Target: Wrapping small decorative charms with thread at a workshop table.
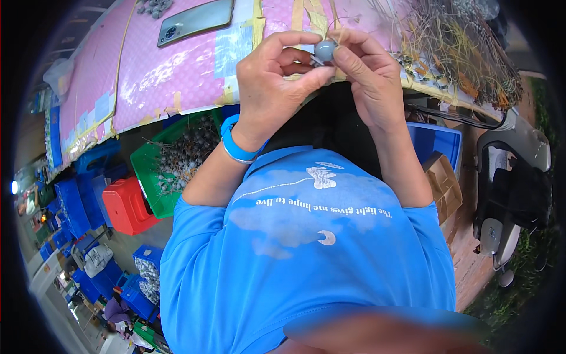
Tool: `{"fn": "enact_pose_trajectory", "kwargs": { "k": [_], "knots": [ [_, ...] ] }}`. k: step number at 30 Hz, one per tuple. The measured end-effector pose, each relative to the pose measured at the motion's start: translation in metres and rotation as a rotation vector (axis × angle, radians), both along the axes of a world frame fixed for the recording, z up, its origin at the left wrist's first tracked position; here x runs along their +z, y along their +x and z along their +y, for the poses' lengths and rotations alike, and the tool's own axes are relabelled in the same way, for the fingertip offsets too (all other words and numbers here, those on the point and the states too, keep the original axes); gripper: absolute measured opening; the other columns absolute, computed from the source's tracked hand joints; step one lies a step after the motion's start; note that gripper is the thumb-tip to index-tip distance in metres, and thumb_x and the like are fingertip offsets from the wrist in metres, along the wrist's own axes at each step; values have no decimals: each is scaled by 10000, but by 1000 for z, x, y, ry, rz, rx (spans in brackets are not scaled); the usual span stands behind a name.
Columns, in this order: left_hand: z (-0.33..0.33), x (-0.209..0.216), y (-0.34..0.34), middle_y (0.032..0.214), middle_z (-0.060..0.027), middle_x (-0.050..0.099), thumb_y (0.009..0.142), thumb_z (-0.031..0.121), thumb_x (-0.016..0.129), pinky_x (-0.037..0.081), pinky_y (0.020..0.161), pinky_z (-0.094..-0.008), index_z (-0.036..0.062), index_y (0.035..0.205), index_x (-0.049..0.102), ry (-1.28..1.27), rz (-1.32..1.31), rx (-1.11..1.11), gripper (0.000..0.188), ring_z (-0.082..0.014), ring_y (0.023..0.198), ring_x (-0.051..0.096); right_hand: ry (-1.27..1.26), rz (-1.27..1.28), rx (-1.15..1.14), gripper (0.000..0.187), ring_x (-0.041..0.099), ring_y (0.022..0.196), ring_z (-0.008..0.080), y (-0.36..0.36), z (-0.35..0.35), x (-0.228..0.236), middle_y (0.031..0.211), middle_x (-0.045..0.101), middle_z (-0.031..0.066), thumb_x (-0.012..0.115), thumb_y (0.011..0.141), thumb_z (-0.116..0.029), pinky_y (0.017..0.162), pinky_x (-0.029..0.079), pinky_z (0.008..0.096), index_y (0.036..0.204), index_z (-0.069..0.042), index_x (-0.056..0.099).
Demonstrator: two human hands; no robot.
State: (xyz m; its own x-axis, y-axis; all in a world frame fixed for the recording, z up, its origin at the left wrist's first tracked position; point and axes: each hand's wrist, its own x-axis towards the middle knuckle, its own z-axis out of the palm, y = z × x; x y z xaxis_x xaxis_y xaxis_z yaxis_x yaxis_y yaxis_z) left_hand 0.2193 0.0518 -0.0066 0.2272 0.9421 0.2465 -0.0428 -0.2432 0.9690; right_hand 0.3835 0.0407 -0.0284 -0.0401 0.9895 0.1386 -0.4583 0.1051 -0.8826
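— Which step is now?
— Close handling, I judge: left hand [272, 78] and right hand [377, 75] grip the grey ball [325, 51] with closed fingers, near twelve o'clock.
— Next move?
— Probably it needs gentle, steady pressure.

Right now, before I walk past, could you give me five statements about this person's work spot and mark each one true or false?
1. A round grey ball is at the fingertips of the left hand and right hand. True.
2. The blue wristband is on the right wrist. False: it is on the left.
3. A phone lies on the pink-covered table. True.
4. The green crate holds folded cloths. False: it holds twiggy stems with greyish round heads.
5. Dry, thin stems lie toward the table's right side. True.
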Motion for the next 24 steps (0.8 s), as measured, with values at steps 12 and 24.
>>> {"fn": "enact_pose_trajectory", "kwargs": {
  "k": [12,24],
  "knots": [
    [-9,12,-27,935,-83,716,741,29,816,577,612,-228,9,951,721,209,201,-1,231,-132,723,695,212,-324,132,265,641,1003,163,16,-3,10,1047,680,100,719,844,-10,886,526,300,1104,16,680],
    [1,8,-28,961,-85,719,745,53,816,549,575,-235,17,967,711,318,405,-67,248,-119,678,677,113,-258,195,181,672,851,134,28,6,-4,941,715,75,724,864,-83,785,545,249,1022,5,727]
  ]
}}
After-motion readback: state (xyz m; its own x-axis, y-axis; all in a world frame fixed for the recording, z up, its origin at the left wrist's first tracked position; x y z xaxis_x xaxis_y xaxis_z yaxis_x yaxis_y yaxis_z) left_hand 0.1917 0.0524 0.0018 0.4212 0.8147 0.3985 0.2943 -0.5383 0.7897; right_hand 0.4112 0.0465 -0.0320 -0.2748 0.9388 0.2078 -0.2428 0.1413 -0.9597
